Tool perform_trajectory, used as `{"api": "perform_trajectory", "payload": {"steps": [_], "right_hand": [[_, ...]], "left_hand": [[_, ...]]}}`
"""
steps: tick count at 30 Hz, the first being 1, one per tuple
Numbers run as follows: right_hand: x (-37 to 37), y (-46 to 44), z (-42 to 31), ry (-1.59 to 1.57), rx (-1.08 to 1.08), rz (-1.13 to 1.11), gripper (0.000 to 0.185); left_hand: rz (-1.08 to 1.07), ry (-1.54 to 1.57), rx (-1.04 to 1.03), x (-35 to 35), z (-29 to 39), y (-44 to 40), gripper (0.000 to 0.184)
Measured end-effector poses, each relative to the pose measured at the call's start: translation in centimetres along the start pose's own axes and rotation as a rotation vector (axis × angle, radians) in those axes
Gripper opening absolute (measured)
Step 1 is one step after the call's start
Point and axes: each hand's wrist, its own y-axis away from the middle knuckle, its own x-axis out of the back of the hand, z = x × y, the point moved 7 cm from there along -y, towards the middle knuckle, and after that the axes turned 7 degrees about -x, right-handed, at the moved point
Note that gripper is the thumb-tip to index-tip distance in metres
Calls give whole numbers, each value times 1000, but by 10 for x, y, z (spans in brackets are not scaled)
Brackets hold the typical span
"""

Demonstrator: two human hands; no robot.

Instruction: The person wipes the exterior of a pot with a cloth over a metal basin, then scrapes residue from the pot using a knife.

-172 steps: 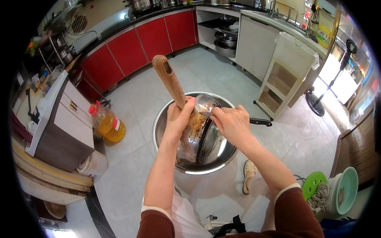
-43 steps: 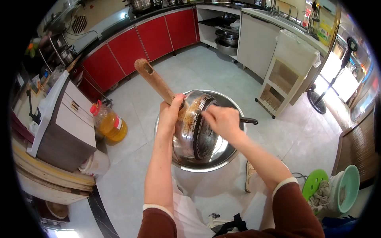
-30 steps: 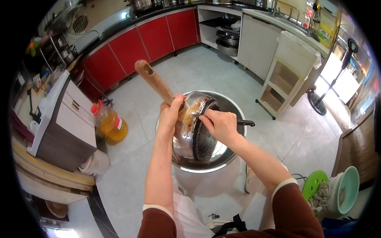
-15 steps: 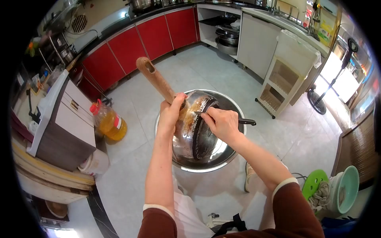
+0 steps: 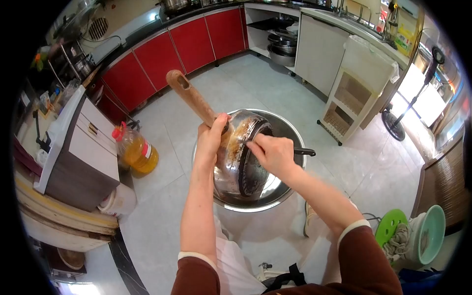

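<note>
Tilted over a steel basin (image 5: pixel 287 195) is a metal pot (image 5: pixel 227 169) with brown stains on its side and a blackened base. Its wooden handle (image 5: pixel 192 100) points up and to the left. My left hand (image 5: pixel 210 143) is closed round the pot where the handle joins it. My right hand (image 5: pixel 275 153) is closed round a knife with a black handle (image 5: pixel 305 152), which sticks out to its right. The blade is mostly hidden by my fingers, and its tip end is near the edge of the pot's base.
An oil bottle (image 5: pixel 137 152) stands on the floor to the left, beside a white cabinet (image 5: pixel 83 147). Red cabinets (image 5: pixel 184 46) line the back. A wheeled rack (image 5: pixel 346 96) and a fan (image 5: pixel 393 123) are at the right. A green basin (image 5: pixel 432 236) sits at the lower right.
Compared with the earliest frame, the pot and its handle have tipped leftward, and the stained side and base show more. My right hand has made small shifts along the base's edge, still holding the knife.
</note>
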Motion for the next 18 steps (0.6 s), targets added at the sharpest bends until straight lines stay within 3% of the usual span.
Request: {"api": "perform_trajectory", "payload": {"steps": [5, 9, 14, 18], "right_hand": [[2, -11, 15, -4, -89, 35, 30], [0, 2, 0, -31, 22, 0, 28], [-1, -5, 15, 2, -58, 27, 30], [-4, 7, -9, -68, 78, -4, 29]], "left_hand": [[6, 9, 10, 2, 0, -1, 37], [5, -5, 5, 0, 1, -1, 37], [9, -10, 25, 5, -4, -4, 36], [13, 29, 25, 8, -14, -8, 36]]}}
